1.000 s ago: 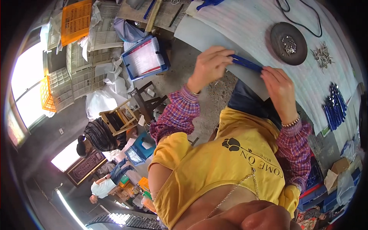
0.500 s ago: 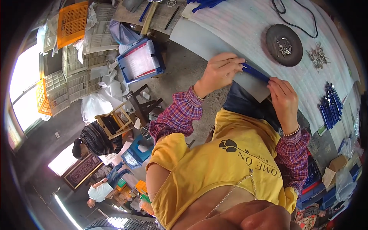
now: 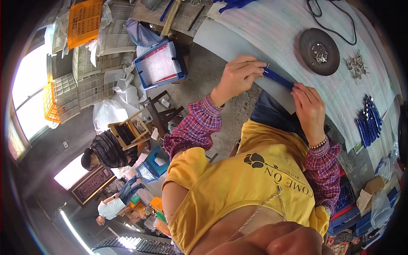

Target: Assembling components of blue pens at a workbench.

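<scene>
Basically, both hands were busy with one dark blue strip, held over the near edge of the surface. The left hand was pinched narrow on its left end, where a small metal piece stuck out; whether that was fixed on or just held there, couldn't tell. The right hand pinched the other end, thumb below. One grip per end probably kept the strip taut and straight, with its middle uncovered. It sloped down toward the right hand, above a grey sheet along the near edge; contact with the sheet unclear. The sheet maybe protected that edge.

Beyond the right hand sat a round dark dish with shiny silver bits inside, likely so small parts wouldn't scatter. Just beside it, a loose pile of thin metal pieces lay straight on the surface, seemingly kept apart as another kind. More blue strips were bunched side by side farther right, apparently grouped to stay tidy. A black cord curved behind the dish, clear of both hands.
</scene>
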The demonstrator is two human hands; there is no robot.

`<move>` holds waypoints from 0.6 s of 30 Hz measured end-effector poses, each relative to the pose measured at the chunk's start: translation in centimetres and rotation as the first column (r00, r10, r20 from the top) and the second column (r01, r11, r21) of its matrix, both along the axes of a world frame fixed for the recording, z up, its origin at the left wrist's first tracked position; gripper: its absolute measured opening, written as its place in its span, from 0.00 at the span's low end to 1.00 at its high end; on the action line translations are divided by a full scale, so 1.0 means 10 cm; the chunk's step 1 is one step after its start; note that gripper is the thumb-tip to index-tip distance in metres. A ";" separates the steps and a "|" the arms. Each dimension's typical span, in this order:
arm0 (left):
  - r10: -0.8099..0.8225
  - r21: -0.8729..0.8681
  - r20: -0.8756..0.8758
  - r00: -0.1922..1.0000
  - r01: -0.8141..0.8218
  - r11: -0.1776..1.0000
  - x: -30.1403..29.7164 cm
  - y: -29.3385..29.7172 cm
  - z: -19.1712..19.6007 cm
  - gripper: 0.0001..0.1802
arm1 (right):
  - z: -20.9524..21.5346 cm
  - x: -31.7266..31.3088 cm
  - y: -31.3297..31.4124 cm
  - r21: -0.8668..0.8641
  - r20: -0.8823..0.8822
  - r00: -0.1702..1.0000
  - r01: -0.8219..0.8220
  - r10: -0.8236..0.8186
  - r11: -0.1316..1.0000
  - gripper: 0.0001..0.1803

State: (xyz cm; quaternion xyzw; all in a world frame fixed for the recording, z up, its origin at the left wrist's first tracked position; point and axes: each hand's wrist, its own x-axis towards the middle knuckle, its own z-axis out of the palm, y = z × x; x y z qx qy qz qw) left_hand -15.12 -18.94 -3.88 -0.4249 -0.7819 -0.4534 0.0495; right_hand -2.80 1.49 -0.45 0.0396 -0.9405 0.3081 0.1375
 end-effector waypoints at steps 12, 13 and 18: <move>-0.092 0.071 0.584 0.807 0.061 0.996 0.02 0.19 0.32 0.10 | 0.08 0.15 0.06 -0.131 0.010 0.996 0.094 -0.093 0.987 0.10; -0.113 0.092 0.585 0.803 0.073 0.993 0.04 0.27 0.38 0.10 | 0.13 0.22 0.04 -0.228 0.034 0.988 0.154 -0.150 0.961 0.13; -0.366 0.399 0.726 0.582 0.077 0.914 0.10 0.77 0.56 0.09 | 0.23 0.54 0.09 -0.603 0.288 0.937 0.337 -0.197 0.723 0.25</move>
